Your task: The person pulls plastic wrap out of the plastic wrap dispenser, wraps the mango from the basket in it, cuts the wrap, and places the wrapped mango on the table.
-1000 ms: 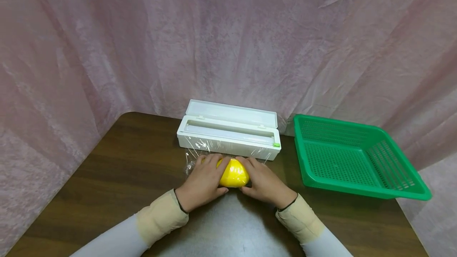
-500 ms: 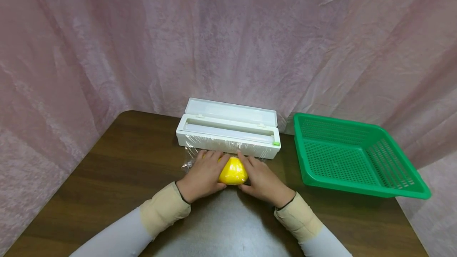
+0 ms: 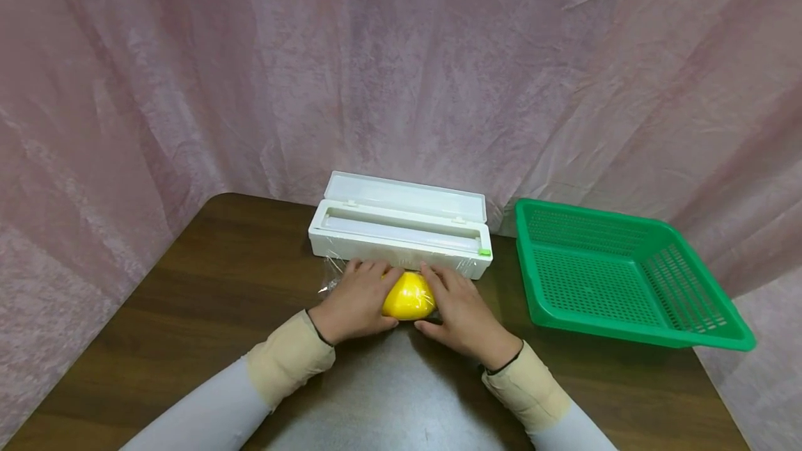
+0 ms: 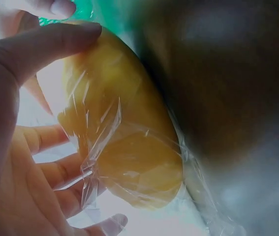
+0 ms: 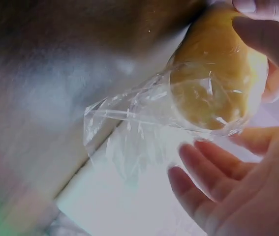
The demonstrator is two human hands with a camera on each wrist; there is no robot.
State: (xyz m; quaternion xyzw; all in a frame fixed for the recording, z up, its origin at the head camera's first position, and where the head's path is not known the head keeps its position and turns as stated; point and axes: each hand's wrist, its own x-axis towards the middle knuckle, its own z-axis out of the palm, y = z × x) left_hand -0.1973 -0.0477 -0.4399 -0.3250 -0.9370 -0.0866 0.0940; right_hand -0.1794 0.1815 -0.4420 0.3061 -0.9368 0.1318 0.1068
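In the head view a smooth, glossy yellow fruit (image 3: 409,296) lies at the table's middle with clear plastic wrap (image 5: 124,115) around it. Loose film sticks out past its ends in both wrist views. My left hand (image 3: 358,300) holds its left side, thumb on the near face and fingers round the far side. From the right, my right hand (image 3: 462,310) holds it the same way. Just beyond the fingers stands a white wrap dispenser (image 3: 401,250), lid raised, a roll inside and film hanging over its front.
A green perforated basket (image 3: 535,291) stands on the right of the brown wooden table (image 3: 207,284), reaching past its edge. A pink curtain (image 3: 401,75) hangs behind the table. A small green tab (image 3: 484,252) sits on the dispenser's right end.
Both hands have edged away from the body with the yellow fruit, closer to the dispenser. The fruit has turned a little, and less film shows between the hands and the dispenser.
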